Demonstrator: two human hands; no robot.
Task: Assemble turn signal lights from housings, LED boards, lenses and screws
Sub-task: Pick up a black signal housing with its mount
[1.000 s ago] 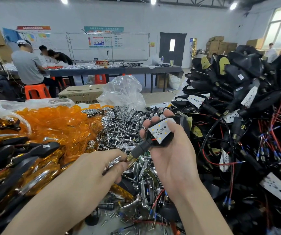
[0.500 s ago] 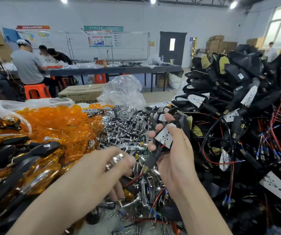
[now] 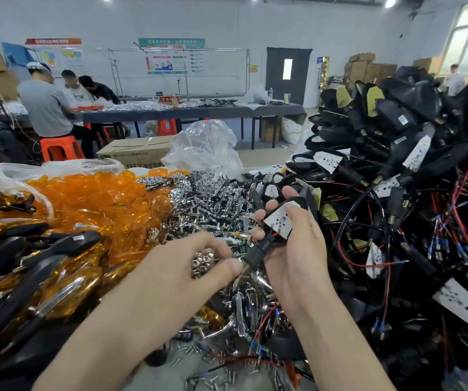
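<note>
My right hand (image 3: 295, 258) grips a black turn signal housing (image 3: 261, 248) with a white LED board (image 3: 281, 220) set in it; the thumb presses on the board. The housing's stem points down-left toward my left hand (image 3: 187, 266). Between thumb and fingers, that hand pinches a chrome reflector piece (image 3: 203, 261), just left of the stem's brass end. A heap of chrome reflectors (image 3: 207, 196) lies behind both hands. Amber lenses (image 3: 91, 198) are piled at the left. Loose screws (image 3: 213, 371) lie scattered on the table near me.
A tall heap of black housings with boards and red, black and blue wires (image 3: 410, 193) fills the right side. Finished lights (image 3: 29, 249) lie at the left. A clear plastic bag (image 3: 207, 148) and a carton (image 3: 137, 153) stand behind. People sit at a far table (image 3: 193, 111).
My left hand drew back from the housing's stem and turned, so the chrome reflector in its fingers now shows. My right hand tilted the housing more upright and shifted slightly right.
</note>
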